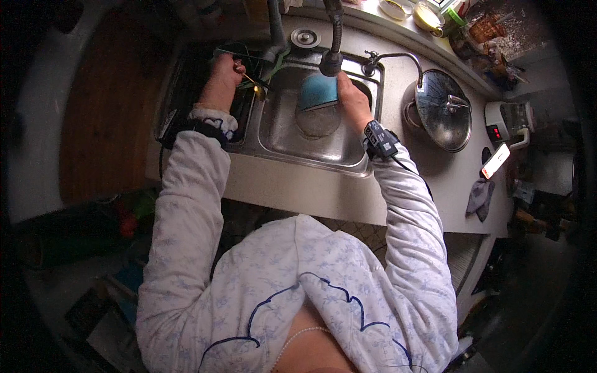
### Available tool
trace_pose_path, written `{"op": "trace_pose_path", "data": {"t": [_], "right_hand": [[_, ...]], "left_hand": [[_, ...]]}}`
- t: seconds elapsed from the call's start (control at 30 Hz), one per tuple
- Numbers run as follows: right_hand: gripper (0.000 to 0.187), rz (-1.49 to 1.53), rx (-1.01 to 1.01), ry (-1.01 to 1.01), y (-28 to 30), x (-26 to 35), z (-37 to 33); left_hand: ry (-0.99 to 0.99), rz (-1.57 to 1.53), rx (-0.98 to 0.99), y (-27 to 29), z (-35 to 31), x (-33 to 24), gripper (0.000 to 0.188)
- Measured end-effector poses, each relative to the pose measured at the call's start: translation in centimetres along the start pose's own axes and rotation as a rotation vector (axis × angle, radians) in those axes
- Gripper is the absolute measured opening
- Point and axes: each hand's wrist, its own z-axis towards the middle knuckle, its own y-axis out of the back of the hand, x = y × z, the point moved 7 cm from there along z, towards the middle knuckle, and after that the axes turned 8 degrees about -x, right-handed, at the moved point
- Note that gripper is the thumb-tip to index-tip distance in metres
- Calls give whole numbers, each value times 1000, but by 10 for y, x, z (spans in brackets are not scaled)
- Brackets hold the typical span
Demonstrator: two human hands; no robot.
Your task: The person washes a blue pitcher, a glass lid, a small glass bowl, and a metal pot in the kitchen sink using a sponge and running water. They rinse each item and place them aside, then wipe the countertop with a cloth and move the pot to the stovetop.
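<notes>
My right hand [352, 99] grips the edge of a blue bowl [318, 92], which is tilted on its side over the steel sink [273, 133], just under the hanging tap [331, 62]. Below the bowl, a round, pale thing [320, 123] shows at the sink's bottom; I cannot make out what it is. On the left, my left hand [225, 73] is closed around a thin gold-coloured spoon [255, 88], its bright end pointing toward the sink's left rim. That hand is above the dark left basin or rack, partly hidden beneath my wrist.
A steel sink strainer [305, 38] lies behind the basin. To the right stand a small curved tap [398, 56], a large pan with a glass lid [443, 112], a white appliance [497, 121], a lit phone [495, 161] and a grey cloth [480, 200]. Dishes [428, 17] line the windowsill.
</notes>
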Motion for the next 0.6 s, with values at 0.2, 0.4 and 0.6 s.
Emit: {"op": "trace_pose_path", "data": {"t": [0.2,0.4,0.6], "right_hand": [[40,-74,-140,228,21,23,-9],[49,-95,-86,280,58,8,-41],[58,88,-144,113,77,3,-62]], "left_hand": [[73,6,-128,-2,47,-17,12],[9,-5,9,-50,72,-29,14],[-110,600,684,-38,-63,38,26]]}}
